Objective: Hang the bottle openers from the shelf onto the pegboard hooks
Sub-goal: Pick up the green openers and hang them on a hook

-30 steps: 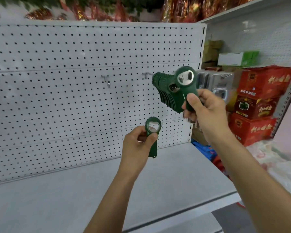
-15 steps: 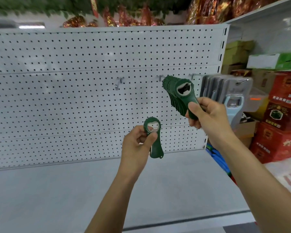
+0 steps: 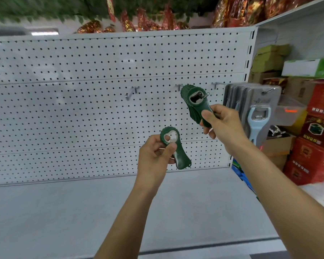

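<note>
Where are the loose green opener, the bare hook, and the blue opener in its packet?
Loose green opener (image 3: 181,161): head view, on its handle.
Bare hook (image 3: 131,93): head view, on its wire.
Blue opener (image 3: 255,122): head view, on its handle.

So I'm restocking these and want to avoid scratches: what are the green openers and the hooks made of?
Green bottle opener: apparently matte moulded plastic, with a shiny metal insert in the head. Hook: thin bare metal wire, glinting silver.

Two bare forearms, no sleeves in view; left hand (image 3: 155,154), right hand (image 3: 222,124) ungloved
</note>
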Action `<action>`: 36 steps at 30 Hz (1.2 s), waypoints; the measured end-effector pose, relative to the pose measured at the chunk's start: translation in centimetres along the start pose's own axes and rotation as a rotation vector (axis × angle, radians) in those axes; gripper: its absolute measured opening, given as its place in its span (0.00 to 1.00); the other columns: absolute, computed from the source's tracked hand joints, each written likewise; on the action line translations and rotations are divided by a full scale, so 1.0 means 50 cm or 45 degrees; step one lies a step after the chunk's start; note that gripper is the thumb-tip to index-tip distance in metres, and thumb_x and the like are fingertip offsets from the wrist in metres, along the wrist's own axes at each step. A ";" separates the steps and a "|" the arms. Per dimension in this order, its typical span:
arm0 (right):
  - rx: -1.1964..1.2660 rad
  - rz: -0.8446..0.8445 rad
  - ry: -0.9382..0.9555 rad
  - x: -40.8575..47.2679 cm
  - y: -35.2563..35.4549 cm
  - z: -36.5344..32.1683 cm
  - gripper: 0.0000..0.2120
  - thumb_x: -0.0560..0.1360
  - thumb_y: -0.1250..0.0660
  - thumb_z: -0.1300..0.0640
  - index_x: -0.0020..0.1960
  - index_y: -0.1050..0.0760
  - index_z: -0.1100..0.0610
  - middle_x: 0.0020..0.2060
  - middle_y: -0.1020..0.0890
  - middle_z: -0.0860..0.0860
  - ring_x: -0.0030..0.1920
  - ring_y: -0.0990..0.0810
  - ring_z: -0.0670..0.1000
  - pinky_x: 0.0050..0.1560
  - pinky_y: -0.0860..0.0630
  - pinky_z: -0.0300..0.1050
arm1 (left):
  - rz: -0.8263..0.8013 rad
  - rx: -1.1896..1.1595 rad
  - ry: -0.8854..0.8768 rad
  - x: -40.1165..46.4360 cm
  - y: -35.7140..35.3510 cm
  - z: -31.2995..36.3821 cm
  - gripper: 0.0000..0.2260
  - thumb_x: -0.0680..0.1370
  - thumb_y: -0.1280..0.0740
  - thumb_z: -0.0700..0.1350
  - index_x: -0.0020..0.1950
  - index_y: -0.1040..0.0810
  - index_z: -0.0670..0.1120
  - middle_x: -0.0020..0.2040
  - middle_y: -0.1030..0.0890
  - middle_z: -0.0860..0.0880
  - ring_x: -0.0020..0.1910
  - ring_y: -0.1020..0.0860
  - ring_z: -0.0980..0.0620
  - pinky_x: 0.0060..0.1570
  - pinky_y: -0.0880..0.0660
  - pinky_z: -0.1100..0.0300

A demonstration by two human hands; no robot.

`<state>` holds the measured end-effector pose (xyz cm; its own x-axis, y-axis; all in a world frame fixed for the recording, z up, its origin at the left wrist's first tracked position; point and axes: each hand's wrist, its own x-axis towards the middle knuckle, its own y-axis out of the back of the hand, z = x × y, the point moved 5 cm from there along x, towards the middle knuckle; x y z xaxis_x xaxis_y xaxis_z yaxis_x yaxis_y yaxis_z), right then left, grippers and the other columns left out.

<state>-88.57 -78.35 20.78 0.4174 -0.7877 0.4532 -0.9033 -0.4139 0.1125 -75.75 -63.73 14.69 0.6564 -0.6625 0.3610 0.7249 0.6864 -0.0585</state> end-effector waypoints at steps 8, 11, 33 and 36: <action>0.056 0.017 -0.067 -0.017 -0.001 0.030 0.06 0.79 0.37 0.60 0.45 0.25 0.59 0.34 0.21 0.54 0.29 0.24 0.50 0.26 0.28 0.40 | -0.004 -0.054 0.016 -0.008 -0.009 0.005 0.09 0.77 0.31 0.37 0.53 0.26 0.47 0.47 0.15 0.48 0.41 0.17 0.49 0.41 0.19 0.60; 0.116 0.078 -0.158 -0.044 0.000 0.057 0.05 0.79 0.38 0.59 0.47 0.25 0.60 0.35 0.20 0.56 0.29 0.24 0.51 0.26 0.27 0.43 | -0.005 -0.078 0.033 -0.011 -0.016 0.008 0.10 0.76 0.31 0.36 0.55 0.26 0.46 0.47 0.15 0.48 0.40 0.17 0.52 0.40 0.19 0.61; 0.185 0.206 0.219 -0.104 0.038 -0.036 0.05 0.78 0.36 0.63 0.44 0.25 0.56 0.32 0.20 0.53 0.28 0.24 0.48 0.27 0.27 0.39 | -0.133 0.680 -0.216 -0.084 -0.050 -0.015 0.11 0.77 0.32 0.50 0.58 0.28 0.59 0.46 0.19 0.60 0.49 0.23 0.66 0.44 0.33 0.78; 0.169 0.230 0.192 -0.081 0.042 -0.033 0.06 0.78 0.36 0.62 0.44 0.25 0.55 0.31 0.21 0.52 0.27 0.24 0.47 0.26 0.27 0.38 | -0.144 0.749 -0.191 -0.092 -0.045 -0.028 0.11 0.78 0.33 0.52 0.58 0.28 0.59 0.47 0.19 0.61 0.49 0.24 0.66 0.45 0.33 0.77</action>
<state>-92.31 -75.26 20.62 0.2222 -0.7813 0.5832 -0.9368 -0.3370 -0.0945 -80.12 -62.65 11.86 0.5149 -0.7207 0.4642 0.5233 0.6931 0.4957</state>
